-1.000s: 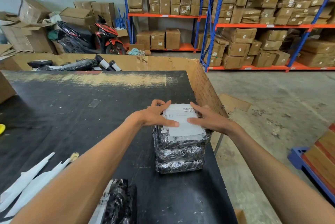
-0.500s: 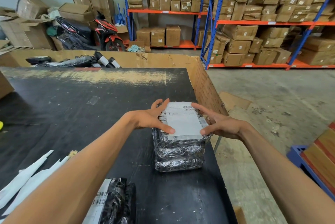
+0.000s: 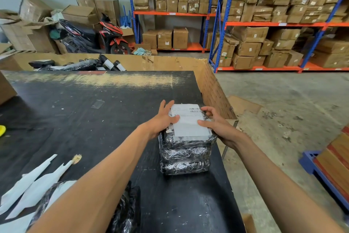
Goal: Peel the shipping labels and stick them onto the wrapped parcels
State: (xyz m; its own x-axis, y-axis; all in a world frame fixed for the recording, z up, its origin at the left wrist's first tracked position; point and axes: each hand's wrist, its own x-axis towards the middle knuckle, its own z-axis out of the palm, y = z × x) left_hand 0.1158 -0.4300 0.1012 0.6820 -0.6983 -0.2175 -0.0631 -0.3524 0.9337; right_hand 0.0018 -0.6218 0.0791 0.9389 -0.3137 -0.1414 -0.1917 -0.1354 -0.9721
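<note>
Black counter [image 3: 94,119] filled the lower left and centre of frame. Cardboard bin [image 3: 213,89] behind it, upper centre, held several black-wrapped parcels, some labelled. The stack of wrapped parcels [image 3: 186,154] sat at centre, near the counter's right edge, shipping label [image 3: 189,123] on its top face. Left hand [image 3: 162,121] lay flat along the label's left edge, fingers straight, thumb on the paper. Right hand [image 3: 217,125] curled its fingers over the stack's far right corner, thumb pressing the label. Judgement: smooth outward from the middle; the crinkled wrap invites bubbles and lifted corners.
</note>
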